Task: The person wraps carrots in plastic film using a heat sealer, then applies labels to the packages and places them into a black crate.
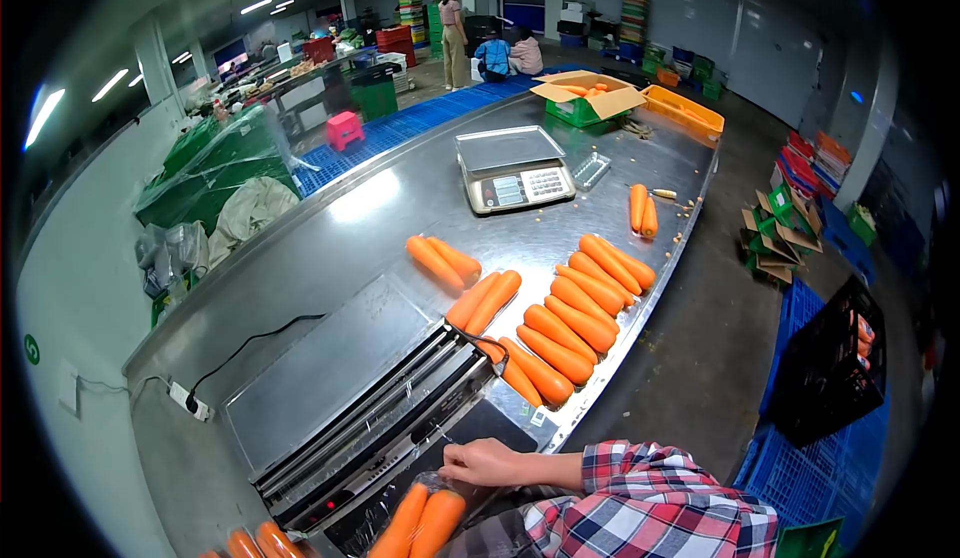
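At the bottom of the view, my right hand (485, 461) comes in from a plaid sleeve, its fingers closed on the gathered top of a clear plastic bag (431, 480). Two large carrots (425, 524) lie in that bag, partly cut off by the lower edge. Just beyond the hand is a long bag sealer (375, 428) with a metal bar and a small red light. My left hand is out of view. More carrots (270, 538) in shiny plastic show at the bottom left.
Several carrots (570, 328) lie in rows on the steel table (395, 208). Farther back stand a scale (515, 170), an open carton (590, 96) of carrots and a yellow crate (683, 115). A black crate (830, 363) stands right. A black cord (250, 338) crosses the table; people are in the background.
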Available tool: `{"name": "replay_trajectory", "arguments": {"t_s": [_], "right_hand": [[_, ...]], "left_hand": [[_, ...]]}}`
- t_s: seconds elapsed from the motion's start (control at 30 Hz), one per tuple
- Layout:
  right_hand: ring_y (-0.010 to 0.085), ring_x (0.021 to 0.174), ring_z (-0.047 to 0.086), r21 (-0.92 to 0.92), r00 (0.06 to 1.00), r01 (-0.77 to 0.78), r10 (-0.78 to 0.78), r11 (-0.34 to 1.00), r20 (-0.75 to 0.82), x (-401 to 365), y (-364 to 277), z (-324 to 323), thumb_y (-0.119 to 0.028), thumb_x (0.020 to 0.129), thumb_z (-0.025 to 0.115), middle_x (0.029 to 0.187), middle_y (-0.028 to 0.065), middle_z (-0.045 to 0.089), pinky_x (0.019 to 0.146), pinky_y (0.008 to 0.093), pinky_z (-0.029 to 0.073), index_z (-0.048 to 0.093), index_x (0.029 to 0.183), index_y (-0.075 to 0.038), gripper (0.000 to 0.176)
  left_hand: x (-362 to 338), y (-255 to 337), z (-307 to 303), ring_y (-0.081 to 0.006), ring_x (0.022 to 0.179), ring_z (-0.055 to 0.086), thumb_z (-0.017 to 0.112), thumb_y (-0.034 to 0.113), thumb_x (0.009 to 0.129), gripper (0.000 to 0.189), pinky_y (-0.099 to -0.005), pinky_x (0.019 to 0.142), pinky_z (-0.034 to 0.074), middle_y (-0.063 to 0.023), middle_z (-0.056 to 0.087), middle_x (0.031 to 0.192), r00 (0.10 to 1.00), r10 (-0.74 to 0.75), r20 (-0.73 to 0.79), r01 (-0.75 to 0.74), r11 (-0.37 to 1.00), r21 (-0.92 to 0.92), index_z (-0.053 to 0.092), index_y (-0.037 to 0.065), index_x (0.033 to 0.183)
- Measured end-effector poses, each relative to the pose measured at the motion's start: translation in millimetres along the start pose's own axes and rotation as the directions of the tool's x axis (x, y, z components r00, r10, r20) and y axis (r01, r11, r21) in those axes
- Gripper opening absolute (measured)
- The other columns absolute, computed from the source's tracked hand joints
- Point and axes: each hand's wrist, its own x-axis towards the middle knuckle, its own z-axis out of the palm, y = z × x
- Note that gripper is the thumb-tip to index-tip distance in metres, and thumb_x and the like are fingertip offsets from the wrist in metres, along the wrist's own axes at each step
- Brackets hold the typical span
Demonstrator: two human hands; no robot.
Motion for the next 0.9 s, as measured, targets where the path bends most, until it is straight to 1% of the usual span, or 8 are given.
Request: {"name": "replay_trajectory", "arguments": {"t_s": [0.5,0.57,0.67,0.7,0.77,0.83,0.87,0.9], "right_hand": [[0.0321,0.071,0.060,0.151,0.999,0.019,-0.012,0.988,-0.044,9.4,-2.2,22.7,-0.031,0.089,0.049,0.076,0.0149,0.061,0.064,0.0372,0.047,0.052,0.088,-0.006,0.025],[0.0316,0.068,0.058,0.262,0.979,0.081,-0.126,0.962,0.159,-3.3,-29.0,9.0,-0.028,0.087,0.053,0.073,0.0144,0.059,0.064,0.0377,0.047,0.051,0.083,-0.005,0.023],[0.0088,0.058,0.051,0.365,0.935,0.319,-0.228,0.875,-0.273,29.6,-35.7,-51.2,-0.024,0.086,0.057,0.060,0.0010,0.050,0.054,0.0248,0.042,0.055,0.079,-0.005,0.020],[0.0027,0.059,0.046,0.471,0.980,0.162,-0.084,0.867,-0.183,30.0,-54.5,-76.2,-0.024,0.085,0.059,0.064,-0.0032,0.049,0.051,0.0216,0.039,0.056,0.079,-0.006,0.019],[0.0036,0.054,0.041,0.493,0.925,0.355,-0.220,0.794,-0.311,51.8,-63.1,-79.1,-0.024,0.085,0.057,0.061,-0.0029,0.047,0.049,0.0206,0.034,0.054,0.079,-0.003,0.022],[0.0037,0.062,0.045,0.684,0.956,0.046,-0.231,0.728,0.182,57.4,-73.5,-61.3,-0.024,0.086,0.057,0.070,-0.0038,0.050,0.055,0.0207,0.037,0.056,0.084,-0.004,0.020],[0.0050,0.066,0.045,0.624,0.794,0.345,-0.573,0.701,0.206,54.3,-76.7,-39.8,-0.026,0.087,0.055,0.071,-0.0028,0.050,0.059,0.0217,0.038,0.054,0.084,-0.003,0.023],[0.0061,0.068,0.044,0.649,0.673,0.377,-0.677,0.660,0.297,40.4,-84.7,-25.7,-0.027,0.089,0.052,0.072,-0.0023,0.048,0.062,0.0226,0.038,0.053,0.083,-0.003,0.025]], "left_hand": [[-2.5,75.6,112.1,-0.0220,0.087,0.055,0.043,0.027,0.090,0.034,-0.0331,0.080,0.043,-0.0119,0.056,0.100,0.987,0.095,0.127,-0.076,0.986,-0.145,0.045,0.004,0.115],[-1.7,79.1,116.3,-0.0215,0.085,0.055,0.045,0.026,0.089,0.033,-0.0327,0.079,0.044,-0.0115,0.056,0.098,0.984,0.103,0.147,-0.079,0.984,-0.158,0.046,0.003,0.113],[-1.9,87.8,118.4,-0.0207,0.082,0.056,0.047,0.025,0.088,0.031,-0.0321,0.077,0.045,-0.0108,0.057,0.095,0.976,0.120,0.184,-0.089,0.981,-0.170,0.048,0.002,0.110],[-2.1,91.3,116.6,-0.0205,0.081,0.056,0.048,0.024,0.088,0.030,-0.0319,0.076,0.045,-0.0105,0.057,0.094,0.972,0.131,0.195,-0.098,0.980,-0.173,0.048,0.002,0.109],[-3.3,102.1,112.3,-0.0200,0.079,0.056,0.049,0.023,0.087,0.029,-0.0315,0.074,0.046,-0.0101,0.057,0.092,0.961,0.149,0.235,-0.107,0.977,-0.183,0.049,0.002,0.107],[-8.1,117.8,98.3,-0.0195,0.078,0.056,0.050,0.023,0.086,0.028,-0.0310,0.073,0.047,-0.0096,0.058,0.090,0.944,0.165,0.287,-0.111,0.975,-0.193,0.050,0.001,0.105],[-11.1,128.8,86.5,-0.0193,0.077,0.057,0.051,0.022,0.086,0.027,-0.0308,0.072,0.047,-0.0094,0.058,0.089,0.931,0.173,0.323,-0.113,0.974,-0.197,0.051,0.001,0.104],[-14.4,140.5,70.0,-0.0190,0.076,0.057,0.052,0.022,0.086,0.027,-0.0306,0.071,0.047,-0.0092,0.058,0.087,0.915,0.183,0.360,-0.111,0.971,-0.210,0.051,0.001,0.103]]}}
